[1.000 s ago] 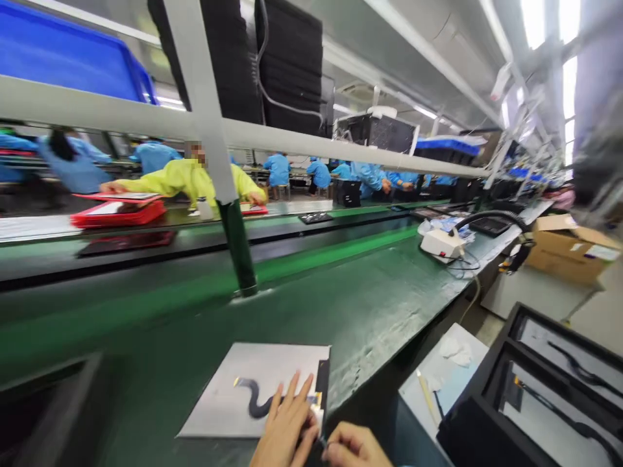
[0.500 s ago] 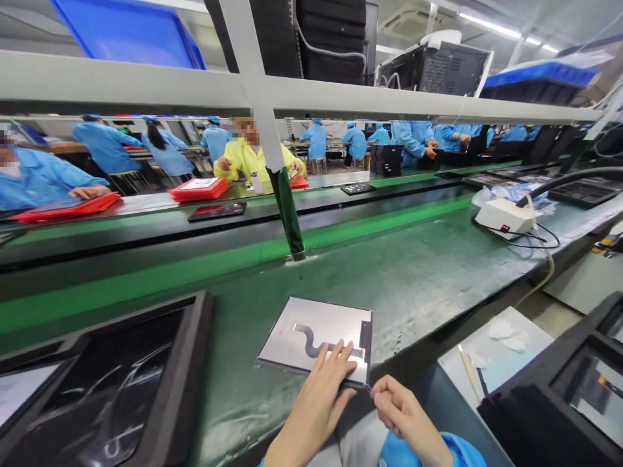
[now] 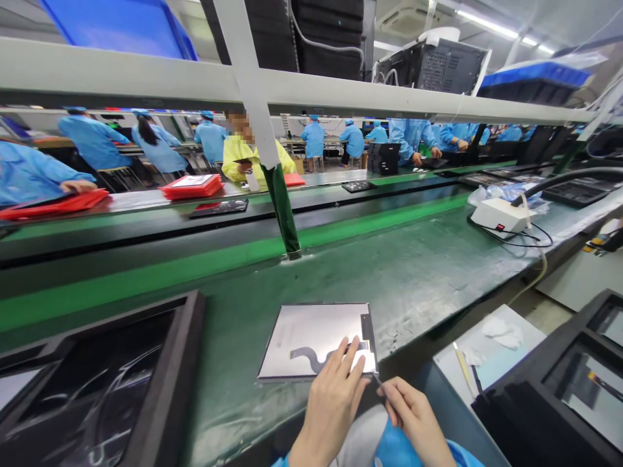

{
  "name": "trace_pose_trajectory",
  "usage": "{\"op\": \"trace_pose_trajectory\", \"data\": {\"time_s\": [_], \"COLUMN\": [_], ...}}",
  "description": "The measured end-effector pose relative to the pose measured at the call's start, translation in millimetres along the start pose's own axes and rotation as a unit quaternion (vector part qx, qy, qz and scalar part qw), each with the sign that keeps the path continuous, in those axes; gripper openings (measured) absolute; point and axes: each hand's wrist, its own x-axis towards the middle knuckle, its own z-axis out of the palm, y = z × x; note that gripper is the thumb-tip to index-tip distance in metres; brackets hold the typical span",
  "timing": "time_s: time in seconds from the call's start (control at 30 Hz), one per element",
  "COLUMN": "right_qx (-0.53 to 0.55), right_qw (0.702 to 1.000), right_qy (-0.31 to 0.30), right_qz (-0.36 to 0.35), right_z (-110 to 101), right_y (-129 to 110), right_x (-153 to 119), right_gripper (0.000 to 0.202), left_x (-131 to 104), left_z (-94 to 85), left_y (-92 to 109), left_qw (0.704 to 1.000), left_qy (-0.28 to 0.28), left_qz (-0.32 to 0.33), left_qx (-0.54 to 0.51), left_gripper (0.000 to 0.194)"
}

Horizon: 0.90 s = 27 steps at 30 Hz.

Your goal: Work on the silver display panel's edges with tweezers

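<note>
A flat display panel (image 3: 302, 327) with a silvery back and dark edges lies on the green bench in front of me. A curved dark flex cable (image 3: 304, 353) runs across its back, partly under my fingers. My left hand (image 3: 335, 389) rests on the panel's near right part, fingers stretched out and pressing it flat. At the near right corner, my right hand (image 3: 406, 405) pinches a thin dark strip (image 3: 378, 384) that reaches to the panel's edge. Whether this is a tool or a piece of edge tape, I cannot tell.
Black foam trays (image 3: 180, 363) with panels stand at the left, and another tray (image 3: 525, 395) at the lower right. A green post (image 3: 282, 214) rises behind the panel. A white box with a hose (image 3: 503, 217) sits farther right. Co-workers sit across the conveyor.
The panel has turned slightly on the bench, its near edge now more level. My left hand has shifted a little right with it. More of the dark strip shows at my right fingertips.
</note>
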Motion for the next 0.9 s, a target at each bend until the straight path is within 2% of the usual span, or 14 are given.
{"op": "trace_pose_trajectory", "data": {"time_s": [0.1,0.2,0.27,0.37,0.5,0.77,0.9], "right_qx": [0.035,0.064,0.081,0.101,0.113,0.163,0.195], "right_qw": [0.999,0.997,0.994,0.99,0.989,0.979,0.973], "right_qy": [-0.001,-0.006,-0.007,-0.008,-0.017,-0.017,-0.017], "right_qz": [0.026,0.05,0.072,0.094,0.09,0.125,0.123], "right_z": [-1.1,0.1,1.0,1.7,2.5,4.0,4.9], "right_y": [-1.2,-5.6,-8.1,-8.9,-6.6,-6.4,-10.8], "right_x": [2.5,2.1,0.6,-1.4,-2.8,-0.4,4.0], "right_gripper": [0.064,0.064,0.064,0.063,0.06,0.06,0.06], "left_x": [3.8,1.2,-5.9,-21.7,-39.3,-57.2,-50.2], "left_z": [2.3,-0.1,-3.1,-6.9,-7.4,-0.5,-11.3], "left_y": [5.0,-1.2,-10.6,-25.6,-36.2,-28.3,-23.7], "left_qw": [1.0,1.0,0.999,0.998,0.996,0.99,0.988], "left_qy": [-0.004,-0.018,-0.034,-0.042,-0.015,0.021,0.026], "left_qz": [-0.018,-0.003,-0.002,-0.04,-0.088,-0.104,-0.095], "left_qx": [0.001,0.005,-0.002,-0.01,-0.002,0.091,0.12], "left_gripper": [0.025,0.025,0.031,0.047,0.06,0.054,0.049]}}
